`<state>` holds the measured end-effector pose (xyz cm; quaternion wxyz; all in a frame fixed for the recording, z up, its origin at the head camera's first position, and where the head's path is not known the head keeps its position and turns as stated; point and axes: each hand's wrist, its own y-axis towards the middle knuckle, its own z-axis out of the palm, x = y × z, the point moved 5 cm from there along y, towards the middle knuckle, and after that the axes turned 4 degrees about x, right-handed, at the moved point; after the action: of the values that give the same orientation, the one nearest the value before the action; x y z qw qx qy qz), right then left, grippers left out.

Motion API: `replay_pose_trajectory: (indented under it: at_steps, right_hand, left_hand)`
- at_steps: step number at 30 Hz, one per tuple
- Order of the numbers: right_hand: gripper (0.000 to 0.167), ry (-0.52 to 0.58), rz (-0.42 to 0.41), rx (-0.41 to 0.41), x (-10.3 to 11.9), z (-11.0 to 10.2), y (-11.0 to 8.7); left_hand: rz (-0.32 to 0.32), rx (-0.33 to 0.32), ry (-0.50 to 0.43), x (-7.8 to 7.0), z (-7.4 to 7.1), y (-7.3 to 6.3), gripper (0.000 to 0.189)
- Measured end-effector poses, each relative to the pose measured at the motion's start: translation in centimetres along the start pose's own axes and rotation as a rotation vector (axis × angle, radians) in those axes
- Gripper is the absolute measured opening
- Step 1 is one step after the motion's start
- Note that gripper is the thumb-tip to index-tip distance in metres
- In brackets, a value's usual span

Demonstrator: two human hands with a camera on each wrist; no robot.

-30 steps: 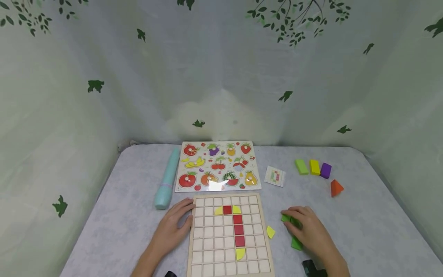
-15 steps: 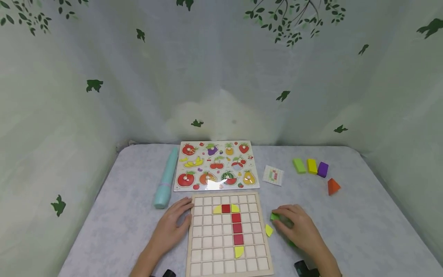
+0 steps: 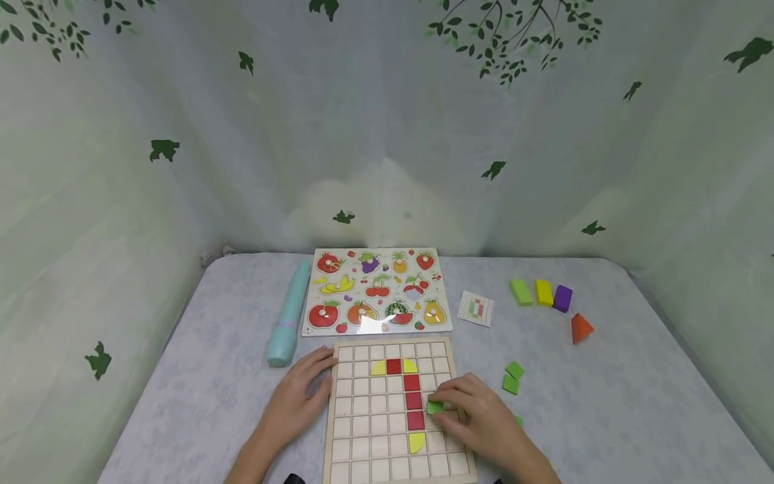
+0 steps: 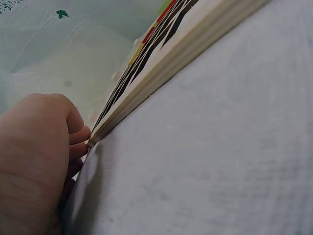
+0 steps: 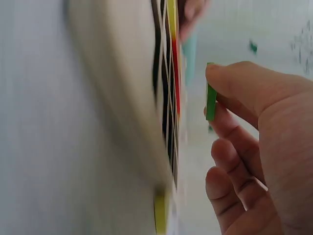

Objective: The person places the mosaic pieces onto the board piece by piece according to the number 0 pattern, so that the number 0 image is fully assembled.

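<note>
A pale wooden grid board lies on the table with red tiles and yellow quarter-round tiles set in some cells. My left hand touches the board's upper left edge with its fingertips; in the left wrist view the fingers meet the board's side. Over the board's right half, my right hand pinches a green square tile between thumb and finger. The right wrist view shows that green tile held edge-on, apart from the board. Loose green tiles lie right of the board.
Behind the board lies a fruit picture puzzle, with a teal cylindrical case on its left and a small pattern card on its right. Several coloured blocks and an orange wedge sit at the far right.
My right hand has moved left from the green tiles to above the board, carrying one green tile. The other green tiles stay on the table. My left hand keeps its place at the board's edge.
</note>
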<state>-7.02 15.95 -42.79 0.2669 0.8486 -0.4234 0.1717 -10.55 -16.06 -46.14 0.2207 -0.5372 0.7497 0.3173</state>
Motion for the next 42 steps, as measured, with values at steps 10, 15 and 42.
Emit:
replay_pose_trajectory:
  at_steps: [10,15,42]
  right_hand:
    - [0.018,0.062,-0.179,0.152,3.5,3.3,0.2]
    - [0.016,0.067,-0.325,0.099,4.6,4.1,0.1]
    - [0.018,0.031,-0.275,0.125,4.4,4.6,-0.3]
  left_hand:
    - [-0.029,0.010,-0.011,-0.1,0.4,0.0,0.032]
    - [-0.026,0.022,-0.012,-0.2,0.2,0.2,0.032]
    - [-0.005,0.021,-0.010,-0.1,-0.3,0.1,0.031]
